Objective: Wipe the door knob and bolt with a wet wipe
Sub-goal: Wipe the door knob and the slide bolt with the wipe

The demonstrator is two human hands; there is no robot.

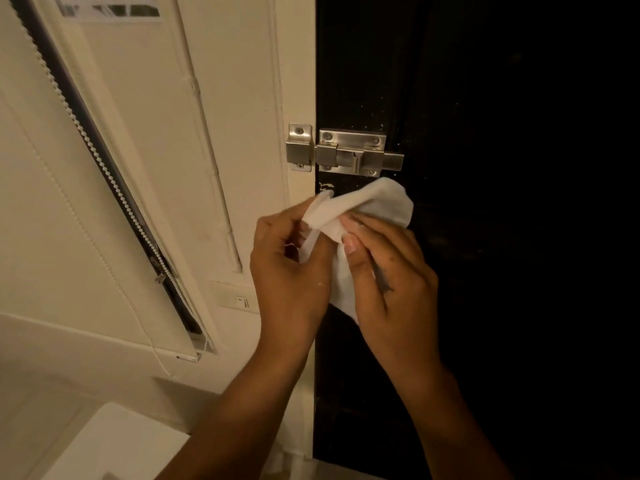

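Observation:
A silver sliding bolt [349, 154] is screwed to the dark door [502, 202], and its keeper plate [300, 147] sits on the cream door frame. Just below the bolt, both my hands hold a white wet wipe [377, 206]. My left hand [287, 271] pinches the wipe's left edge. My right hand [388, 271] grips its right part with curled fingers, and a flap of the wipe hangs down between the hands. The wipe does not touch the bolt. No door knob is visible; my hands and forearms cover the door below the bolt.
A cream wall with a thin cable conduit [211, 168] runs left of the frame. A light switch [239, 299] sits low on the wall by my left hand. A window blind [86, 168] with a bead chain hangs at far left. A white surface [114, 441] lies at bottom left.

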